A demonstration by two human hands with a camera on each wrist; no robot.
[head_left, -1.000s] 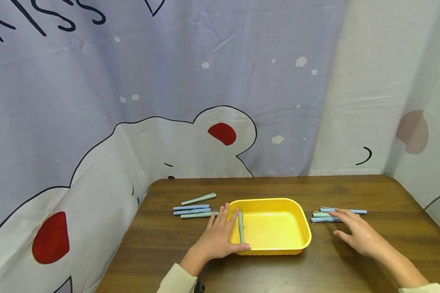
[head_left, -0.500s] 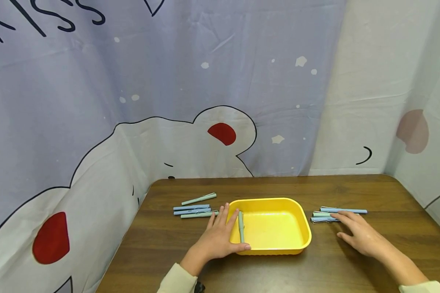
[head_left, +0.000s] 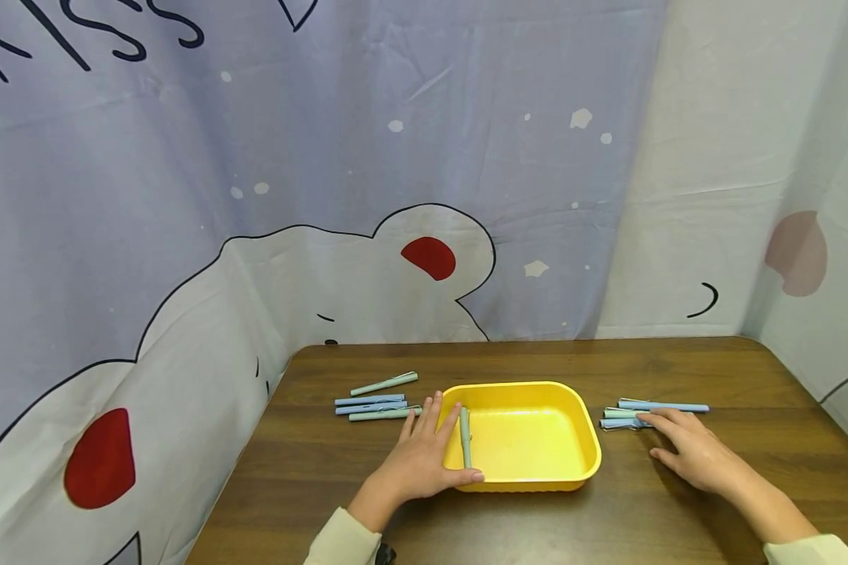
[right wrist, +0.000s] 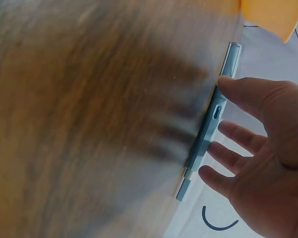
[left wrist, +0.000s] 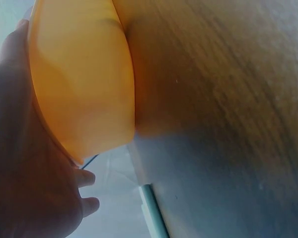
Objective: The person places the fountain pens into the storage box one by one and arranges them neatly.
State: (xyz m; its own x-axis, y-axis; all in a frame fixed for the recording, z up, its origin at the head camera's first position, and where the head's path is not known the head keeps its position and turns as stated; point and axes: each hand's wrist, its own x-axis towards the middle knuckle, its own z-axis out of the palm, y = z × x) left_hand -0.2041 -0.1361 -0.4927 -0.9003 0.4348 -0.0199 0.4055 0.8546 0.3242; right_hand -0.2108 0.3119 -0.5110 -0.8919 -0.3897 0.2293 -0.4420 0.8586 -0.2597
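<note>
Head view: left hand (head_left: 426, 458) lies spread on rectangular yellow plastic tray (head_left: 526, 439); right hand (head_left: 696, 451) relaxed, gripping nothing; slim blue pen (head_left: 623, 424) seems light, pinchable mid-barrel.

Plain yellow tray (head_left: 537, 439), pale green pens (head_left: 385, 384), light blue pens (head_left: 370, 399), brown wood-grained table (head_left: 509, 361), white-flecked lilac curtain (head_left: 325, 141)

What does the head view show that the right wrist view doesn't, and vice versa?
Only the head view shows the left hand at the left edge of the tray, the green pen inside it, and the left pens. Only the right wrist view shows the palm of the right hand. Both show the right hand, table, cloth, a right-side pen and some of the tray.
</note>
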